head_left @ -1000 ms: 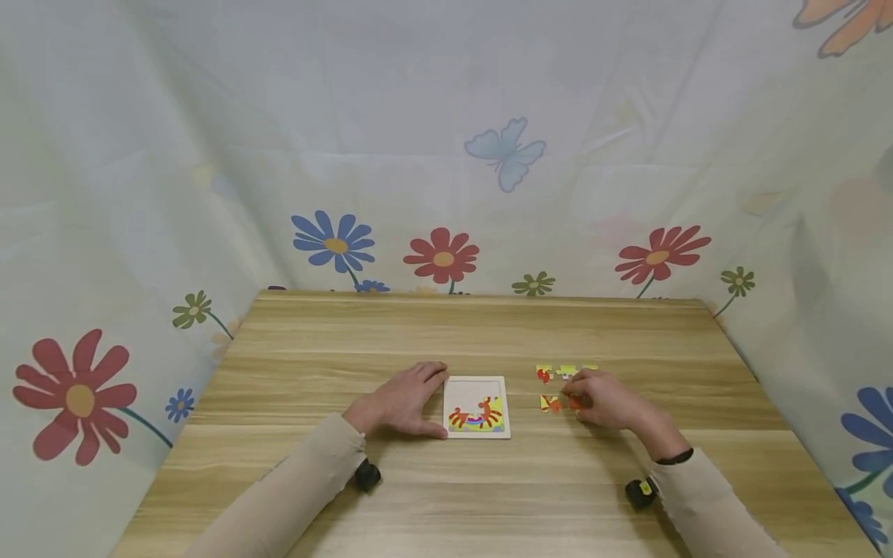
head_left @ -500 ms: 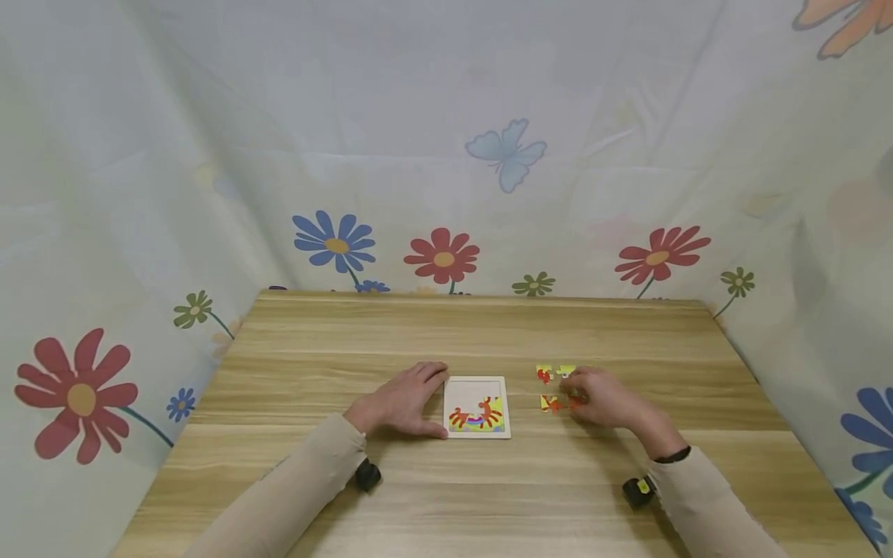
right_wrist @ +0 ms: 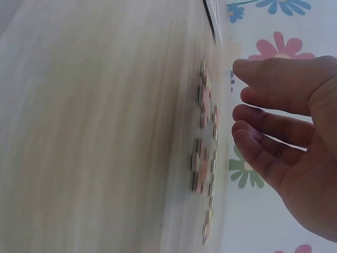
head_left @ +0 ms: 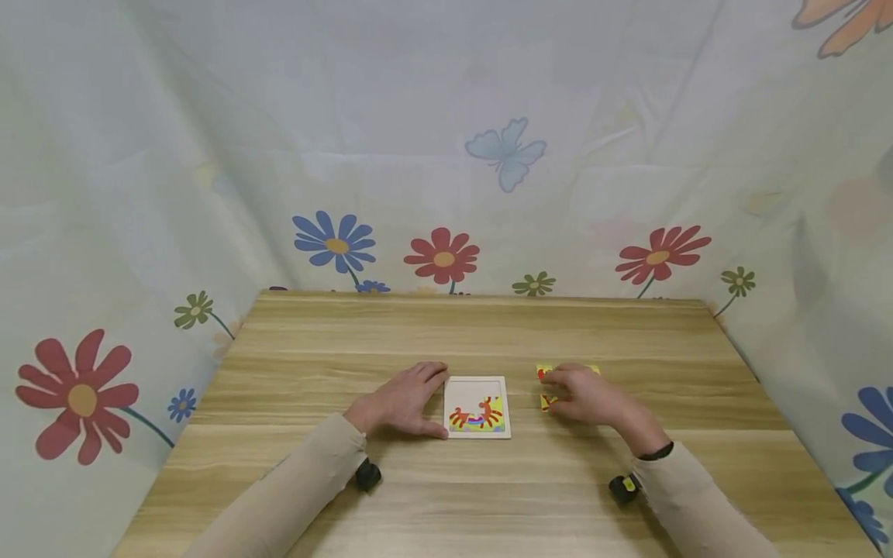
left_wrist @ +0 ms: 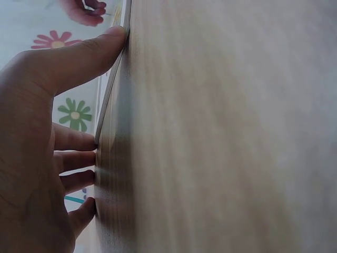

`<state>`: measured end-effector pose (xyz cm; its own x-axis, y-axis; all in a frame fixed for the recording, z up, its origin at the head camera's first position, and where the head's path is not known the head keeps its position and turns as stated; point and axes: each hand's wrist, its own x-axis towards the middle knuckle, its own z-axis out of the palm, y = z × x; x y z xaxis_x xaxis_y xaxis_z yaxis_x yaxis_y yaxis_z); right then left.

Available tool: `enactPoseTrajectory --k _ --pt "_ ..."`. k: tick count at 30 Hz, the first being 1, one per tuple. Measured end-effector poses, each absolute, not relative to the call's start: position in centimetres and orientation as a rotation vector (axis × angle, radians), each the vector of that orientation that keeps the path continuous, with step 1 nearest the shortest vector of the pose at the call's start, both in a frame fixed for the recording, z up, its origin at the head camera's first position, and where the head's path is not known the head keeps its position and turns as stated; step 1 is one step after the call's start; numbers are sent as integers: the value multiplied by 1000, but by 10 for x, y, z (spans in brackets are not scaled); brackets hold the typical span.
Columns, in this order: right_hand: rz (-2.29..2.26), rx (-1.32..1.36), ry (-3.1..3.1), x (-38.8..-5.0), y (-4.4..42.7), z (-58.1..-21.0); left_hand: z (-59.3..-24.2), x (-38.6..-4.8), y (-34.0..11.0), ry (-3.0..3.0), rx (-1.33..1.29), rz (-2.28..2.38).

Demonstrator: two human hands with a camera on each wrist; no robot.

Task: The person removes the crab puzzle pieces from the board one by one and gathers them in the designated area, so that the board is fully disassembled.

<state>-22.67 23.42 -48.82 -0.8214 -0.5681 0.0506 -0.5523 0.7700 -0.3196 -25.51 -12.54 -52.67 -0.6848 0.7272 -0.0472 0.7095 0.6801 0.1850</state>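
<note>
A small square puzzle tray with a pale rim lies on the table; a partly filled picture of an orange animal on yellow covers its lower part. My left hand rests against the tray's left side, thumb at the near corner and fingers at the far one. To the right, my right hand hovers over several loose puzzle pieces, hiding most of them. In the right wrist view its fingers are bent loosely above the pieces, and no piece shows between them.
The wood-grain table extends around both hands. A pale cloth with printed flowers and a butterfly hangs behind and on both sides. Black wrist cameras sit under the sleeves.
My right hand has shifted left over the loose pieces, its fingers now more spread, uncovering a yellow piece at the right. The left hand and tray have stayed put.
</note>
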Motion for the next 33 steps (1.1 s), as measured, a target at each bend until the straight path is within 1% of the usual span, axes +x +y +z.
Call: enactPoseTrajectory --k 6,20,33 --pt "-483 -969 2949 -227 223 -487 -526 -255 -125 2773 1210 231" --pt "-536 -974 2898 -231 194 -485 -523 -253 -126 2785 1216 235" --pt "-534 -1083 2869 -232 173 -488 -525 -253 -125 2782 1209 227"
